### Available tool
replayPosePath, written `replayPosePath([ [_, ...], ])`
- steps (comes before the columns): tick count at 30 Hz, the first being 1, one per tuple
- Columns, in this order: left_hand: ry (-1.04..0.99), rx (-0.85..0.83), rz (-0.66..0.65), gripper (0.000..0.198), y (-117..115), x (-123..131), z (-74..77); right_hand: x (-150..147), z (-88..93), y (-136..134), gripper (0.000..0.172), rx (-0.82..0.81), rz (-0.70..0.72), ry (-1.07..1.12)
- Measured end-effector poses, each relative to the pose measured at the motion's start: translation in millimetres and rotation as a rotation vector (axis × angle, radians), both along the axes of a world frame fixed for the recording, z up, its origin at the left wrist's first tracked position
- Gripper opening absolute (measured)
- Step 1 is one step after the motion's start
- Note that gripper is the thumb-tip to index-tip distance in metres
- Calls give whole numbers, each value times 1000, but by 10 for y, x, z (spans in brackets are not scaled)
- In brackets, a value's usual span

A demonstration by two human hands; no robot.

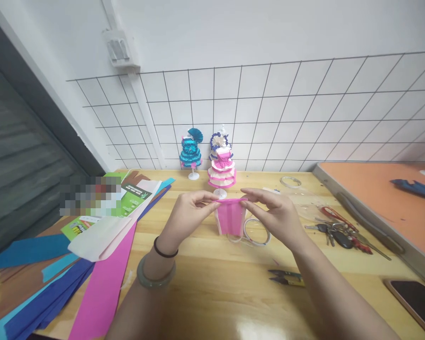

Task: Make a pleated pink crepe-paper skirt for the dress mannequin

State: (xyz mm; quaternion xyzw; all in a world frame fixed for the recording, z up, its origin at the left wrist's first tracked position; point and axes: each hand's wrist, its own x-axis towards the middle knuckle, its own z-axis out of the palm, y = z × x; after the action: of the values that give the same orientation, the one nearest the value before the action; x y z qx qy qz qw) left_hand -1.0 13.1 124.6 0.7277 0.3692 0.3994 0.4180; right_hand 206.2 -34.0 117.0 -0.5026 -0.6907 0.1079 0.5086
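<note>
Both hands hold a small folded piece of pink crepe paper (231, 218) above the wooden table (212, 293). My left hand (188, 212) pinches its top left corner with thumb and forefinger. My right hand (274, 213) pinches the top right corner. The paper hangs down between them with vertical pleats. Under it lies a roll of clear tape (256, 232). Small thread snips (286, 277) rest on the table near my right forearm.
Two paper-dress figurines stand at the back, a blue one (191, 152) and a pink one (222, 166). Coloured crepe sheets (74, 278) pile up at the left. Keys (340, 232), a phone (416, 302) and an orange board (386, 198) are at the right. A wire grid (269, 113) covers the wall.
</note>
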Motion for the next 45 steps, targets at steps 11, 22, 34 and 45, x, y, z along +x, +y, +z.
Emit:
replayPosePath([
  [11, 77, 11, -160, 24, -43, 41, 42, -41, -42, -55, 28, 29, 50, -112],
  [22, 11, 7, -168, 19, -138, 68, 75, -83, 30, -54, 21, -70, 166, -49],
  [34, 23, -14, -187, 28, -97, 4, 96, -89, 69, -62, 12, -72, 149, 135],
  [45, -103, -85, -186, 28, -82, 12, 67, -39, 6, -58, 10, -180, 203, 351],
])
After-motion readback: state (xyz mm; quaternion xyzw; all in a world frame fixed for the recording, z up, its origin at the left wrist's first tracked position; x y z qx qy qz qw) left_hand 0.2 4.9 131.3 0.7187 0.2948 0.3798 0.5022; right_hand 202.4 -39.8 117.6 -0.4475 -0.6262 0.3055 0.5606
